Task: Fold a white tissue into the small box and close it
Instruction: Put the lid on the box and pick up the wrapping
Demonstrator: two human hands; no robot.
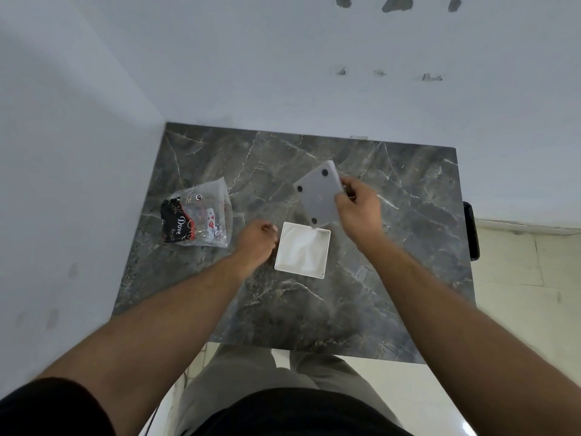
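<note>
A small white square box (pixel 279 247) stands open on the dark marble table (pixel 408 247), with a crumpled white tissue (pixel 303 248) lying inside it. My right hand (pixel 356 204) holds the flat grey lid (pixel 317 193), which has dark round corner holes, tilted in the air just above the box's far right corner. My left hand (pixel 256 242) rests curled against the box's left side, its fingers closed; whether it touches the box wall is unclear.
A clear plastic bag (pixel 198 215) with a black and red Dove packet lies on the table's left part. Walls close in at the left and far sides. A dark object (pixel 471 229) hangs at the table's right edge.
</note>
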